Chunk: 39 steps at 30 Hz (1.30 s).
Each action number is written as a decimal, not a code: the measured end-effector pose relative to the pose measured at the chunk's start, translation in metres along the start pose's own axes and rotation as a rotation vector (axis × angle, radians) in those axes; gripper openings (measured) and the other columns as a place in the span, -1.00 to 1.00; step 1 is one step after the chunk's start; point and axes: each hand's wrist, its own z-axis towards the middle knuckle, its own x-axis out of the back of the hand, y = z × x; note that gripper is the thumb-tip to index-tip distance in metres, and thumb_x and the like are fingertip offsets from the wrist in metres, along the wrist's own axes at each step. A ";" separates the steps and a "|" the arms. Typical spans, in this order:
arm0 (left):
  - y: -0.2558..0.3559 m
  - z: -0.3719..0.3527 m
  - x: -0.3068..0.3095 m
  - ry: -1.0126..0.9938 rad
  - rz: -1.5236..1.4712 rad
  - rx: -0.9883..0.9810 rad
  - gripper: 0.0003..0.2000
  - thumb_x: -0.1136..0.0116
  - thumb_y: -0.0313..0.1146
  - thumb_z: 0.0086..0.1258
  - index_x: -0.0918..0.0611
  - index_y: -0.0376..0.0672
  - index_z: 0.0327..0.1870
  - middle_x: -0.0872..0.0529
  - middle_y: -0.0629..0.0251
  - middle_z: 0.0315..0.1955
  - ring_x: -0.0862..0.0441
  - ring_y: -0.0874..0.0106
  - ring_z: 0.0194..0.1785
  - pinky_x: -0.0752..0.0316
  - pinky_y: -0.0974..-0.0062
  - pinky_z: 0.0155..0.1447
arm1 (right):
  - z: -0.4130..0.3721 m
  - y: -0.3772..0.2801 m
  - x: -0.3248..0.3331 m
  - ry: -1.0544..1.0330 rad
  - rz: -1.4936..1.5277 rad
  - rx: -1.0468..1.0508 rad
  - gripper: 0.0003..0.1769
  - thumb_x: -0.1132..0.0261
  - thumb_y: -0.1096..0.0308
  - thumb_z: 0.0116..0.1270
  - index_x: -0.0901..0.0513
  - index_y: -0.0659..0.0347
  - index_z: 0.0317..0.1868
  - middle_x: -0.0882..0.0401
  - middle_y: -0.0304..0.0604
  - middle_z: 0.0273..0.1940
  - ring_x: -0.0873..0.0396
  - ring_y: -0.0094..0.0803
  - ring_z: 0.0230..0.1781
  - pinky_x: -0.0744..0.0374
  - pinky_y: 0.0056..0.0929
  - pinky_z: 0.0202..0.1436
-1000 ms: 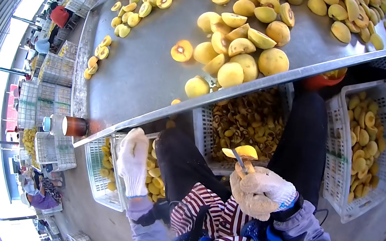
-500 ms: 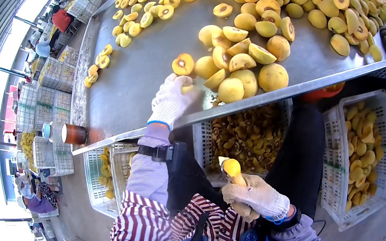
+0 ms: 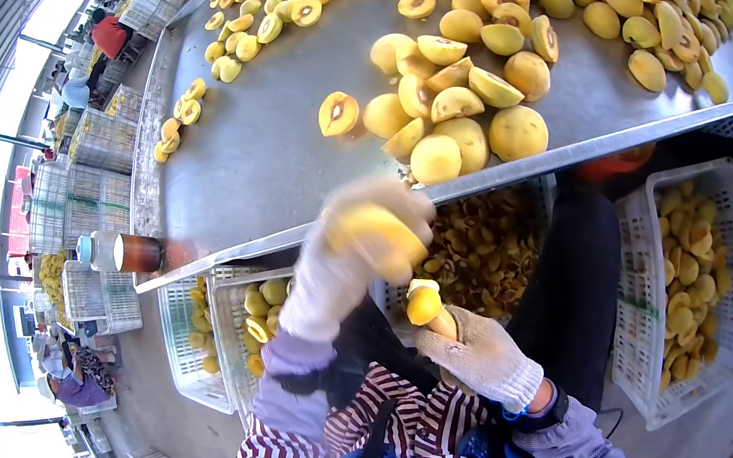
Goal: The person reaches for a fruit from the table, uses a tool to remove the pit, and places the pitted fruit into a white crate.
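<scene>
In a white knit glove, my left hand (image 3: 371,197) is closed around a yellow peach half (image 3: 378,230), just off the table's front edge; both are blurred by motion. My right hand (image 3: 487,361), also gloved, grips a short tool (image 3: 422,305) with a rounded yellow head, whitish tip and pale handle. The tool's head points up toward the left hand. On the metal table (image 3: 254,149) lie a loose peach half (image 3: 338,115), cut face up, and a cluster of halves and whole peaches (image 3: 455,104) near the edge.
Below the edge, a crate (image 3: 397,309) holds brownish-yellow scraps. White crates of peach pieces stand right (image 3: 621,298) and left (image 3: 225,307). A jar of brown liquid (image 3: 138,254) sits by the table's left corner. A larger peach pile (image 3: 612,9) covers the back. Other people work far left.
My left hand has picked up a peach half from the table and drawn it back over the edge toward the tool. My right hand has barely moved.
</scene>
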 end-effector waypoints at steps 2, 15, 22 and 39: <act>0.013 -0.020 -0.026 -0.028 0.804 -0.125 -0.62 -0.39 -0.38 0.30 -0.59 -0.09 0.14 -0.76 0.24 -0.03 -0.72 0.34 0.05 -0.56 0.43 0.19 | -0.003 -0.004 -0.001 0.102 -0.288 -0.008 -0.48 -0.24 -0.12 0.38 -0.56 0.22 -0.03 -0.68 0.10 -0.32 -0.68 0.08 -0.30 -0.59 -0.09 -0.18; -0.008 -0.051 -0.039 0.235 0.563 -0.025 -0.55 -0.36 -0.31 0.37 -0.48 -0.23 0.20 -0.55 0.09 0.25 -0.61 0.23 0.19 -0.62 0.32 0.16 | -0.013 -0.010 -0.014 0.191 -0.411 0.071 -0.50 -0.27 -0.14 0.37 -0.57 0.17 -0.06 -0.69 0.14 -0.30 -0.68 0.11 -0.24 -0.60 -0.12 -0.19; -0.016 -0.055 -0.049 0.396 -0.563 0.249 -0.40 -0.12 0.19 0.45 -0.50 -0.16 0.24 -0.50 0.00 0.32 -0.56 0.06 0.28 -0.71 0.13 0.03 | -0.019 -0.013 -0.012 0.082 -0.043 0.024 -0.55 -0.33 0.03 0.39 -0.61 0.19 0.09 -0.71 0.03 -0.18 -0.71 -0.11 -0.18 -0.60 -0.29 -0.09; 0.014 -0.057 -0.076 0.288 0.041 0.199 -0.28 0.08 0.27 0.52 -0.48 -0.34 0.25 -0.64 0.01 0.11 -0.71 0.28 -0.01 -0.67 0.46 -0.10 | -0.030 -0.028 -0.003 -0.290 0.446 -0.189 -0.68 -0.27 0.10 0.47 -0.55 0.19 -0.28 -0.42 -0.34 -0.67 -0.32 -0.62 -0.81 -0.24 -0.59 -0.78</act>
